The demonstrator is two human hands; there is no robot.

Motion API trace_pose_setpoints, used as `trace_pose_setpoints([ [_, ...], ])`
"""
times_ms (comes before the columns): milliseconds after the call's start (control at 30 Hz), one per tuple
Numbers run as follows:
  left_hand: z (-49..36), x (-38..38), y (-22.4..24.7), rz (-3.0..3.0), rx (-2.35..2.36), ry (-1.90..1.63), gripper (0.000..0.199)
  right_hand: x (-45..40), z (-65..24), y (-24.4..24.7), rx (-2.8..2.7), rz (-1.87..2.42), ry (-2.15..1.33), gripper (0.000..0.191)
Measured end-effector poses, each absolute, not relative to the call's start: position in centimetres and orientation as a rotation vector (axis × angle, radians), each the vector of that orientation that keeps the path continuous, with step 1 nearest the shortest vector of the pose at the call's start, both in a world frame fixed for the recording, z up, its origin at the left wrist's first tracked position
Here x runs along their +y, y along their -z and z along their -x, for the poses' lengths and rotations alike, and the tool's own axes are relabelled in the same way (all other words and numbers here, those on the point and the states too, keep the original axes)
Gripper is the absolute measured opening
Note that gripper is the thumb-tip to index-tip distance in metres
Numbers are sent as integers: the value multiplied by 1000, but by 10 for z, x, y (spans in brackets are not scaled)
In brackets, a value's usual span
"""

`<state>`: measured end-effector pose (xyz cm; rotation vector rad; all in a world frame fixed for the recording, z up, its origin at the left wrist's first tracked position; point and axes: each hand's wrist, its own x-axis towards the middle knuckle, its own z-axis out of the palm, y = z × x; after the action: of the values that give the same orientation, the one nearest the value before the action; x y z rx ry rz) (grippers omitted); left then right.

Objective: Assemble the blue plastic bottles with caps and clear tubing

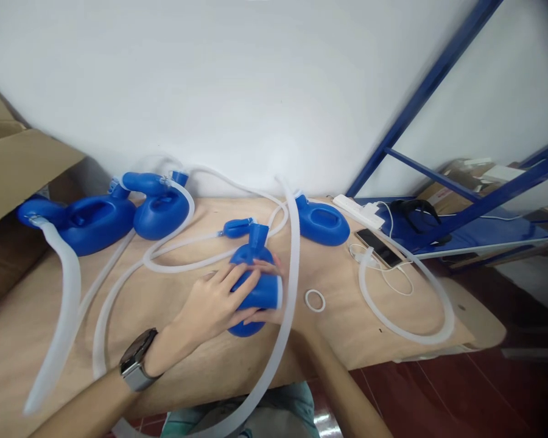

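A wood-toned tabletop stands against a white wall, with a cardboard box at its left end, a blue metal frame to the right and red tiled floor beyond the front edge. The blue bottle lies mid-table, near that edge. Over it, the left hand, fingers slightly parted, and the right hand, fingers curled, are closed together around a blue cylinder. A pale tube crosses just in front of the right hand; bare wood separates the white ring from the phone.
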<state>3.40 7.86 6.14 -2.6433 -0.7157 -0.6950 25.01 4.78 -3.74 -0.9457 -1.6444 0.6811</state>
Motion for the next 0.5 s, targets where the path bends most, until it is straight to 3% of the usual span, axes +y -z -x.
trace_pose_setpoints([
  [267, -18, 79, -66, 2674, -670, 564, 49, 48, -242, 44, -1650, 771, -676, 122],
  [400, -16, 83, -70, 2763, -636, 510, 51, 45, -237, 52, -1707, 838, -614, 139],
  [500, -19, 88, -80, 2845, -661, 415, 56, 41, -233, 55, -1671, 968, -576, 142],
])
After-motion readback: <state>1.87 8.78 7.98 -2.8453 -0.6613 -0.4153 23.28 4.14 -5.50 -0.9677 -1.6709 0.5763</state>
